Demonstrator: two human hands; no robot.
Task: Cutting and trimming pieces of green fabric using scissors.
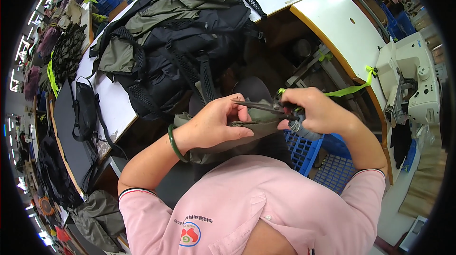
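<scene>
My left hand (pixel 216 123) is closed on the edge of an olive-green fabric piece (pixel 261 134) that lies across my lap. Dark scissors (pixel 256 106) are gripped in my right hand (pixel 316 108), their blades pointing left over the fabric, close to the left fingertips. Bright yellow-green ribbon (pixel 351 90) runs from beside the scissors' handles toward the sewing machine. Something grey and bunched (pixel 304 129) shows under my right fingers; I cannot tell what it is.
A large black and olive backpack (pixel 190 41) lies on the white table ahead. A white sewing machine (pixel 422 79) stands at the right. Blue plastic baskets (pixel 335 172) are below my right arm. A small black pouch with straps (pixel 85 108) rests at the left.
</scene>
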